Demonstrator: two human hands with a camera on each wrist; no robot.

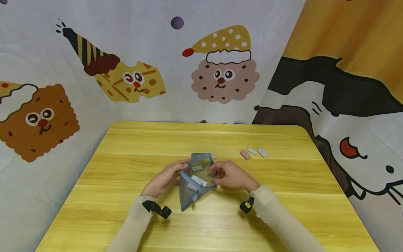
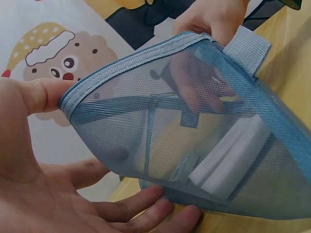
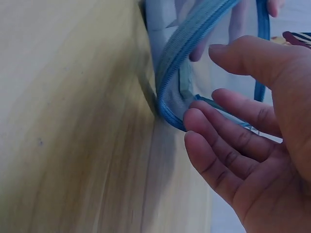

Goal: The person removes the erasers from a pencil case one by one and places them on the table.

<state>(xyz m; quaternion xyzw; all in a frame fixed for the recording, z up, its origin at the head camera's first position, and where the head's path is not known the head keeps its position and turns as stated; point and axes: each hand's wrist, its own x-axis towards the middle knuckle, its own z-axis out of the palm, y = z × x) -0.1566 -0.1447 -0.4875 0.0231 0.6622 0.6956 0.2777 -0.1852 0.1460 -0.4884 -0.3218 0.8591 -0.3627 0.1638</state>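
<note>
A blue mesh zip pouch [image 1: 189,194] stands open on the table, its mouth spread. My left hand [image 1: 165,176] holds it by the left side; in the left wrist view one finger [image 2: 46,94] is at the zip edge and others lie underneath. Inside are a small pale green block [image 1: 197,168] and a white block [image 1: 199,180], seen through the mesh as a long grooved white piece [image 2: 228,158]. At the right rim, my right hand [image 1: 231,175] has loosely bent fingers. The right wrist view shows its fingertips [image 3: 194,119] by the zip edge, with nothing between them.
Toward the back right of the wooden table [image 1: 283,217] lie a pink block [image 1: 245,154], a small white striped piece [image 1: 252,151] and a pale grey-white block [image 1: 262,152]. A cartoon-printed curtain [image 1: 141,115] hangs behind the table.
</note>
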